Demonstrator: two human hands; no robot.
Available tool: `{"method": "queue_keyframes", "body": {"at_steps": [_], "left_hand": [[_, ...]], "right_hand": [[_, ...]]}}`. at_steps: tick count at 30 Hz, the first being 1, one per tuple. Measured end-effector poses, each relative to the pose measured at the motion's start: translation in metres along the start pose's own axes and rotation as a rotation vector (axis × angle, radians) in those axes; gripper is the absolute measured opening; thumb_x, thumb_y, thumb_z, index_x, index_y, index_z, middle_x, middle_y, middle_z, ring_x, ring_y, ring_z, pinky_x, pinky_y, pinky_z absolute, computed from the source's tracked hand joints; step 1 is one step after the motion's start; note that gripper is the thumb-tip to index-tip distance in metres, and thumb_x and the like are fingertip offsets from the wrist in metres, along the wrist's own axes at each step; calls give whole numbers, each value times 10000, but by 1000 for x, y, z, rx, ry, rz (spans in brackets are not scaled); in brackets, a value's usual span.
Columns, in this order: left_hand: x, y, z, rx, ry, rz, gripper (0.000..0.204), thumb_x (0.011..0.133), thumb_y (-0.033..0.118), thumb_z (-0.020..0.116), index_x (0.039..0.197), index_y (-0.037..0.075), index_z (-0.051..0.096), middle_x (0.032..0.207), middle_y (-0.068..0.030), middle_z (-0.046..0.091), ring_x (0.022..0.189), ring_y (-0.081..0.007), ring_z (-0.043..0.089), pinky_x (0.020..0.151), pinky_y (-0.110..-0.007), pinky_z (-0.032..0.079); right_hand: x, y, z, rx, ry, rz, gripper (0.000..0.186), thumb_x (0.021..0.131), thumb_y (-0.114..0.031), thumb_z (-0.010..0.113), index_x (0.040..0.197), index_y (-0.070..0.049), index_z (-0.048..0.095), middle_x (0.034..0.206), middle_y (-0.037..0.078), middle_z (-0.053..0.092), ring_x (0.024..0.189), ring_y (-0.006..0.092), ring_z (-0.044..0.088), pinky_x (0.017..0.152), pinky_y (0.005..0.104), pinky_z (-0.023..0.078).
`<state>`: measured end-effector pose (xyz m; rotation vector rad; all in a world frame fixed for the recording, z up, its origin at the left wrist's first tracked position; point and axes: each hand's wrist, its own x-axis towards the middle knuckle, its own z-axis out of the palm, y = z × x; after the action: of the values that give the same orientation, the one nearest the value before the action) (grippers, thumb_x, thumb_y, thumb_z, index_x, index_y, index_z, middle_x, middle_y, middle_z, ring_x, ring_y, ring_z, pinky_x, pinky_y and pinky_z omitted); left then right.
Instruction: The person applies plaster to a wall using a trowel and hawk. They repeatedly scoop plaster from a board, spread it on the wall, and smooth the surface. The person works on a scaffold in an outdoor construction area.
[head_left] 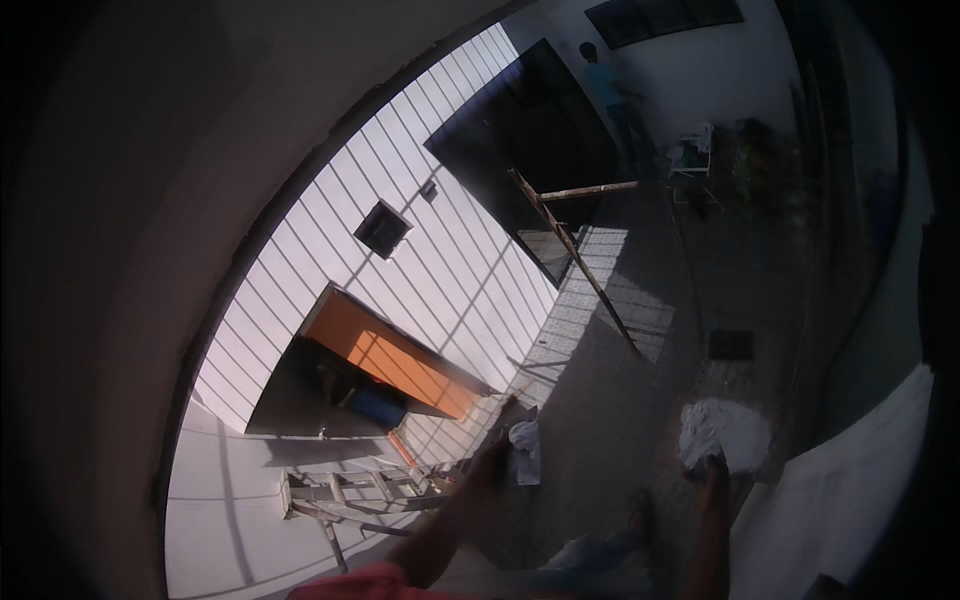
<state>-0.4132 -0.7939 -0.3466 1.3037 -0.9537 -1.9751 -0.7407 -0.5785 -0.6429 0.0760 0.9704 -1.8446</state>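
My left hand (492, 458) is closed round what looks like a putty knife (531, 464), a pale flat blade carrying a lump of white paste (522, 434). Over to the right, my right hand (712, 468) is at the lower edge of a broad mass of white paste (740, 432). Its fingers look closed, dark against the white. The tool or board under that paste is too dim to make out. Both forearms reach up from the lower edge, apart from each other.
A ladder (350, 490) leans at lower left, below an orange door (390, 355). Wooden poles (570, 240) stand ahead. Farther off, a person in a teal shirt (603, 85) is by the wall, near a white chair (692, 155). A dark square (731, 345) lies on the floor.
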Motion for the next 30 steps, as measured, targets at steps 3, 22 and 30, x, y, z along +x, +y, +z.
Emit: {"method": "queue_keyframes", "body": {"at_steps": [3,22,30], "left_hand": [[-32,38,35,223,-26,352,409,1086,364,461,1373,78,517,1178,-83,651,1048,-208,648,900,-349,548],[-389,59,-45,547,196,1035,239,1089,224,473,1209,42,571,958,-27,627,826,-90,615,680,-258,522],[-484,25,-176,65,319,861,232,1080,321,506,1177,120,568,793,-19,592,641,-126,582,579,-291,506]], "right_hand": [[-37,-73,74,-454,-184,-173,427,1036,-208,520,1393,27,529,1262,126,610,1060,207,605,877,358,549],[-427,-61,356,-1398,-1135,-1483,513,824,-218,770,1315,-215,621,1318,51,574,1282,242,536,1036,367,472],[-465,30,312,-498,-774,-705,178,955,-182,656,1098,-75,660,1039,74,678,936,226,684,791,408,613]]}}
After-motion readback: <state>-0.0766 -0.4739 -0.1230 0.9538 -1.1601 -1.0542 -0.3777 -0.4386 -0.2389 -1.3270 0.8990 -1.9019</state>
